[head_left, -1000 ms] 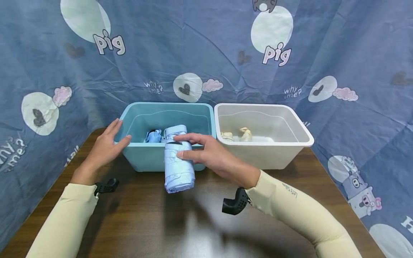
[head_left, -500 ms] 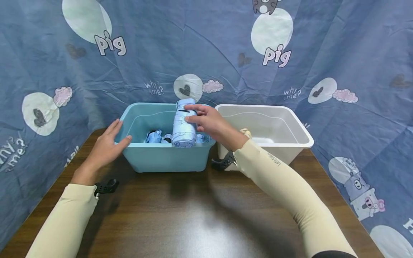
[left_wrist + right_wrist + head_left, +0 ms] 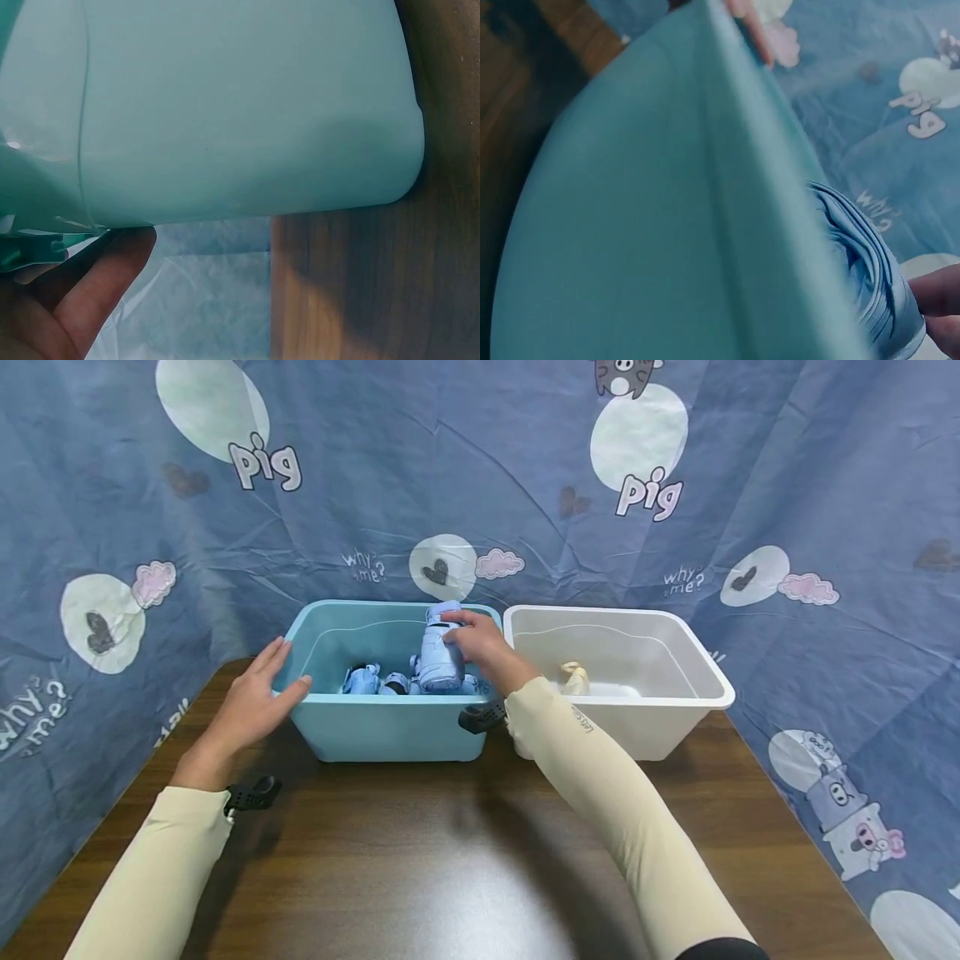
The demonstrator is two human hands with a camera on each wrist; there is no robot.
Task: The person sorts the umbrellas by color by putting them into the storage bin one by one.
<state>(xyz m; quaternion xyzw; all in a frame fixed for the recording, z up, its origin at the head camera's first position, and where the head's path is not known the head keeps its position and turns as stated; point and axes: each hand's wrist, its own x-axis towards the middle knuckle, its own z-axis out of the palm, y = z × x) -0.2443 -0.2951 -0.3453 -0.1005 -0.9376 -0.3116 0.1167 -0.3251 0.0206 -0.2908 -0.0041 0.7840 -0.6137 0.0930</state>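
Observation:
My right hand (image 3: 482, 643) holds a rolled light blue cloth bundle (image 3: 441, 658) by its right side. The roll stands fairly upright inside the right part of the teal bin (image 3: 386, 727), with a dark mark near its top. In the right wrist view, the wound layers at the end of the cloth roll (image 3: 866, 274) show beside the bin's rim, and fingertips (image 3: 937, 296) touch it. My left hand (image 3: 251, 706) rests at the bin's left rim with its fingers straight. In the left wrist view, a finger of the left hand (image 3: 97, 289) touches the teal wall.
Several smaller light blue bundles (image 3: 363, 678) lie in the teal bin. A white bin (image 3: 630, 722) stands right against it, with a cream-coloured bundle (image 3: 576, 679) inside. Both are on a brown wooden table (image 3: 390, 860), before a blue printed curtain (image 3: 360, 485).
My right hand has carried the light blue roll from in front of the teal bin up over its front rim, then down inside. The left hand has stayed at the left rim.

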